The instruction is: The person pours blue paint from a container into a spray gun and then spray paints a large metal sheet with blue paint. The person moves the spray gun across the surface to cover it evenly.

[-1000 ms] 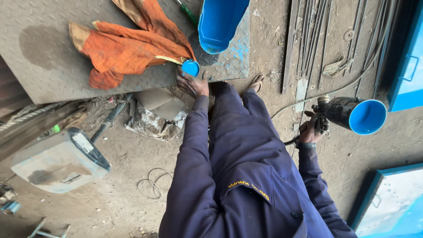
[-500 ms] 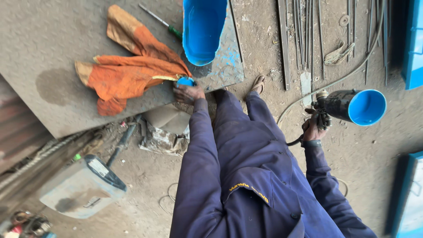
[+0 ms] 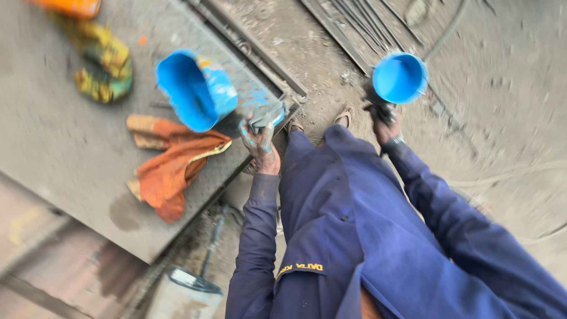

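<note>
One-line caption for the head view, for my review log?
Paint-stained left hand grips a small lid at the metal table's edge; right hand holds a blue-cupped tool.

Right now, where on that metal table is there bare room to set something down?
The table is bare left of the orange rag, below the yellow gloves. It is crowded at the right edge, where the blue bucket, the rag and the left hand meet.

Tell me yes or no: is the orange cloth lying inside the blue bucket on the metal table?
No. The orange cloth lies flat on the metal table beside the tipped blue bucket, not inside it.
</note>
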